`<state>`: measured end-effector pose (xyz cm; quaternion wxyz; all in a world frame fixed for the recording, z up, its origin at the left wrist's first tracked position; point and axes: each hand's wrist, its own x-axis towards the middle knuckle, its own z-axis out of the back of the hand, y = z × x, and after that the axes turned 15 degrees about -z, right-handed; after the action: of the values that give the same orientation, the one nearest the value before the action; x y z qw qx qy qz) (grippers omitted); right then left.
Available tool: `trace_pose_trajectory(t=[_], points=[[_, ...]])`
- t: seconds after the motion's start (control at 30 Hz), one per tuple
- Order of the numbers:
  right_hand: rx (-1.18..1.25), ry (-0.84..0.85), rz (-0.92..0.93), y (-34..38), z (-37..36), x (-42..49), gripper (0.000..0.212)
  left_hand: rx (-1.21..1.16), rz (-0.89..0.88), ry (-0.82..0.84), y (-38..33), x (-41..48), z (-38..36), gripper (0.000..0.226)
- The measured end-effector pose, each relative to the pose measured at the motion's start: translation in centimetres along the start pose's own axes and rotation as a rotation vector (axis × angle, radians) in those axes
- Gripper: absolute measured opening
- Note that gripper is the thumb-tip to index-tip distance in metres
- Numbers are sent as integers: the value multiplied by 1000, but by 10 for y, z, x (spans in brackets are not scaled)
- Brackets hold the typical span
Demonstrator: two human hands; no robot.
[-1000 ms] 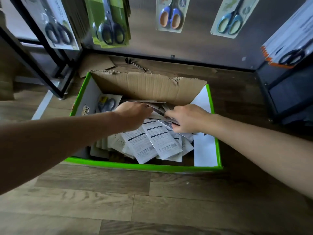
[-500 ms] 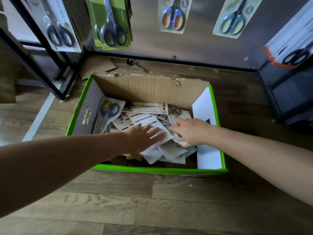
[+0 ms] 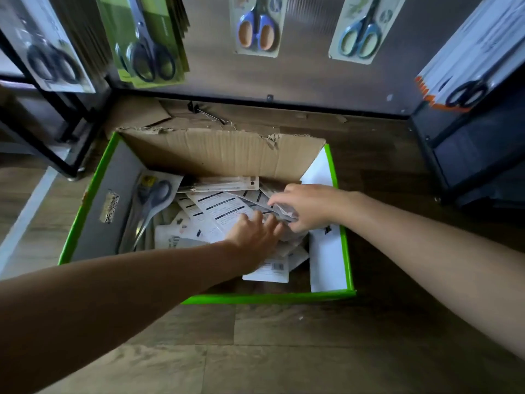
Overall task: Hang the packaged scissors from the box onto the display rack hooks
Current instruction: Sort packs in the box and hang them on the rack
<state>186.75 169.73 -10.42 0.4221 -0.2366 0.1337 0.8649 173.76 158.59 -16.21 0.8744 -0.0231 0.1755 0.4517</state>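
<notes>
A green-edged cardboard box (image 3: pixel 85 206) stands on the wooden floor with several packaged scissors (image 3: pixel 216 209) piled inside, most lying face down. One pack with grey-handled scissors (image 3: pixel 154 194) leans at the box's left wall. My left hand (image 3: pixel 255 234) lies flat on the pile with fingers spread. My right hand (image 3: pixel 301 206) reaches in from the right and pinches a clear-fronted pack (image 3: pixel 284 213) at the pile's right side. The display rack panel (image 3: pixel 306 72) rises behind the box with scissor packs hanging on it.
Hanging on the rack are a green pack (image 3: pixel 147 44), a blue-and-orange scissors pack (image 3: pixel 257 27) and a teal scissors pack (image 3: pixel 362 32). A loose metal hook (image 3: pixel 207 113) lies on the floor behind the box. Black shelf frames stand at left (image 3: pixel 54 143) and right (image 3: pixel 460 149).
My left hand has slid right and nearer across the pile. My right hand has shifted back and curled its fingers onto a pack at the right. The view has tilted slightly.
</notes>
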Motion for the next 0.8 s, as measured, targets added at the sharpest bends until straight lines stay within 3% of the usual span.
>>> trace_pose_trajectory(t=[0.13,0.3,0.53,0.67,0.8], points=[[58,-73,-13,-8,-8,-2,56,64,34,131,-3,15,-2,49],[161,-108,-68,-11,1,-4,55,132,-16,165,2,29,12,40],[200,-59,-76,-9,13,-9,52,-14,-122,-12,40,8,41,46],[139,94,-87,-3,23,-8,57,-125,-173,-11,74,-36,56,41],[102,234,22,11,36,-11,72,-164,-223,4,88,-63,65,43]])
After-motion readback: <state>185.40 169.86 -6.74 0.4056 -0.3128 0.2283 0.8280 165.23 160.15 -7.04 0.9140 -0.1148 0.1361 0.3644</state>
